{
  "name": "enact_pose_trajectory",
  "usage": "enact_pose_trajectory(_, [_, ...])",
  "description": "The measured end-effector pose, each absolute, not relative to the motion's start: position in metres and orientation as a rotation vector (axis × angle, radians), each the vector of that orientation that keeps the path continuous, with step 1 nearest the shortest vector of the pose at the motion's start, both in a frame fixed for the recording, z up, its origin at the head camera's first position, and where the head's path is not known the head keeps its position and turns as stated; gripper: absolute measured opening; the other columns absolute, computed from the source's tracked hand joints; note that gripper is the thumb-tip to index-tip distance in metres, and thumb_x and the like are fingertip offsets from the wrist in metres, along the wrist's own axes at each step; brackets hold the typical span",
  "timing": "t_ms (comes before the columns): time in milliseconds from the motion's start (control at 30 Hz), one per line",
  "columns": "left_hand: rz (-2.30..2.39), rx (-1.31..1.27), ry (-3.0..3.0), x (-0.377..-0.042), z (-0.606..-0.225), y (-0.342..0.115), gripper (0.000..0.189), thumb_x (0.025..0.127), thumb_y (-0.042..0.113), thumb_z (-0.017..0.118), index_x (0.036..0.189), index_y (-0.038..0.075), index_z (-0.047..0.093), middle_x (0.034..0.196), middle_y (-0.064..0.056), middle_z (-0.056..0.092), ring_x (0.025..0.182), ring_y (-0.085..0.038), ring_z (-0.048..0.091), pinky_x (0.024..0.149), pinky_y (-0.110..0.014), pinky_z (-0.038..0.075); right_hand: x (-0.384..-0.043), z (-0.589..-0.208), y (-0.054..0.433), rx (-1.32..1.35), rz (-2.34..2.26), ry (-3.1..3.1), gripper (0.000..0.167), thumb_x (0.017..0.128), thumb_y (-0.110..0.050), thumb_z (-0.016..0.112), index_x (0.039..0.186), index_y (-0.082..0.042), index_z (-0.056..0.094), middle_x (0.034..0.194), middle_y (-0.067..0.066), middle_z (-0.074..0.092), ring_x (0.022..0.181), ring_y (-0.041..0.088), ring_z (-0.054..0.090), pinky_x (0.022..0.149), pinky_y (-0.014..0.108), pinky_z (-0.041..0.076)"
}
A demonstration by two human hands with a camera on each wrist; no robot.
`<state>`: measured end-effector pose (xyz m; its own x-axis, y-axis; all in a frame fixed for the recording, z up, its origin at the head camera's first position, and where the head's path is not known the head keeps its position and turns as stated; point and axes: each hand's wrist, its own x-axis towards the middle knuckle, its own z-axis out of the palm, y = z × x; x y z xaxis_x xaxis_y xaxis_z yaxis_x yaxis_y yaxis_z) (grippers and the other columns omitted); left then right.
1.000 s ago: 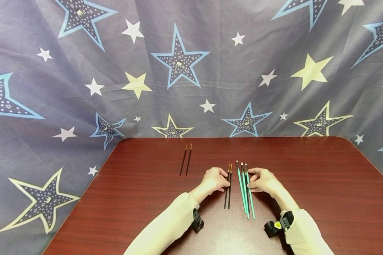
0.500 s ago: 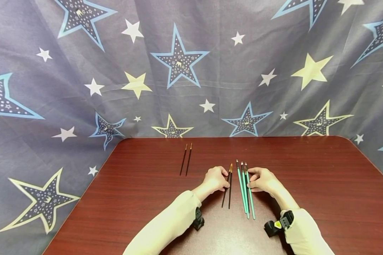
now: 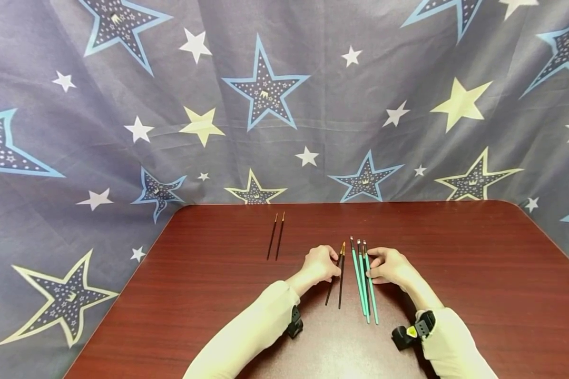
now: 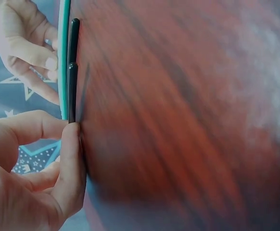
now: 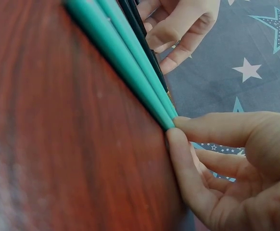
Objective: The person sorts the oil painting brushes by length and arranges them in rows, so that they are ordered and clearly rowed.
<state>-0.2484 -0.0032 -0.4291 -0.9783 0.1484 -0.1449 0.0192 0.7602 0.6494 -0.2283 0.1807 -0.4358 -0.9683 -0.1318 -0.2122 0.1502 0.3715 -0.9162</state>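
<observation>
In the head view my left hand (image 3: 319,264) pinches a slim black paintbrush (image 3: 329,292) between thumb and fingers. A second black paintbrush (image 3: 341,287) lies just right of it, their tips close together and handle ends spread. My right hand (image 3: 390,267) pinches the rightmost teal paintbrush (image 3: 374,305). More teal paintbrushes (image 3: 362,284) lie to its left, with a dark handle between them. The left wrist view shows black handles (image 4: 72,91) running up from my left fingertips. In the right wrist view, teal handles (image 5: 125,72) meet at my right thumb and fingertip.
Two thin black paintbrushes (image 3: 276,237) lie side by side toward the back of the reddish-brown table (image 3: 208,295). A grey star-patterned cloth (image 3: 284,147) hangs behind the far edge. Each wrist wears a small black camera (image 3: 404,337).
The handle end of the left black paintbrush has swung left, so the two black brushes now splay apart while their tips meet. My right hand has stayed on the teal brush.
</observation>
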Motion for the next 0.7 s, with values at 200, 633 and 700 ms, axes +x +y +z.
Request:
enact_pose_trajectory(200, [0.997, 0.112, 2.756, -0.2495, -0.4267, -0.0045, 0.020, 0.070, 0.007, 0.074, 0.083, 0.010, 0.059, 0.080, -0.007, 0.064, 0.041, -0.010, 0.058, 0.037, -0.022, 0.049, -0.2286, -0.4355, 0.1807, 0.010, -1.636, 2.373, 0.061, 0.073, 0.010, 0.064, 0.128, 0.012, 0.039, 0.082, 0.012, 0.050, 0.064, 0.013, 0.060, 0.062, 0.032, 0.058])
enact_pose_trajectory(633, [1.169, 0.015, 2.620, -0.2542, -0.4255, -0.0082, 0.018, 0.070, 0.004, 0.071, 0.085, 0.007, 0.061, 0.074, -0.007, 0.063, 0.046, -0.015, 0.061, 0.040, -0.026, 0.051, -0.2293, -0.4362, 0.1814, -0.002, -1.634, 2.380, 0.060, 0.074, 0.009, 0.064, 0.128, 0.012, 0.039, 0.082, 0.011, 0.050, 0.066, 0.014, 0.060, 0.062, 0.032, 0.058])
enact_pose_trajectory(700, [1.195, 0.006, 2.600, -0.2540, -0.4254, -0.0087, 0.018, 0.070, 0.002, 0.069, 0.086, 0.007, 0.062, 0.069, -0.005, 0.062, 0.047, -0.015, 0.062, 0.040, -0.026, 0.052, -0.2295, -0.4372, 0.1815, -0.002, -1.640, 2.377, 0.060, 0.073, 0.009, 0.064, 0.128, 0.012, 0.039, 0.081, 0.011, 0.050, 0.065, 0.013, 0.060, 0.062, 0.032, 0.058])
